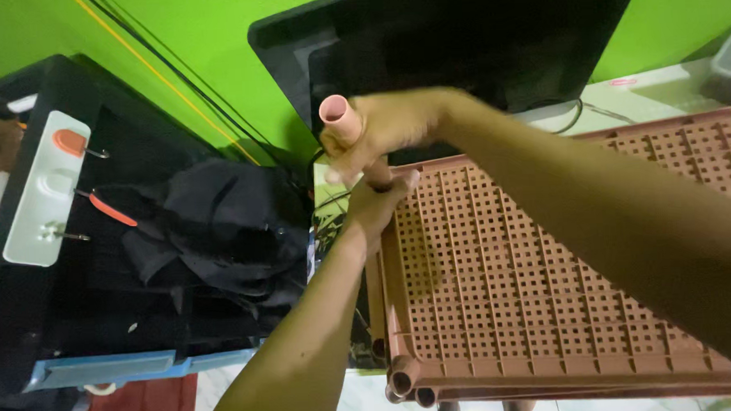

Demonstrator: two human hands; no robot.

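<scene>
The right hand (387, 130) grips a pink plastic tube (339, 116) standing nearly upright over the perforated shelf panel's (516, 273) far-left corner, which the left hand (375, 203) clasps directly beneath.

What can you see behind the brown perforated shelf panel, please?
Behind the shelf panel stands a dark monitor against a green wall. The monitor's base is covered by the right hand and arm.

The right hand (379, 131) hides most of the pink tube (339, 116), blurred by motion
</scene>
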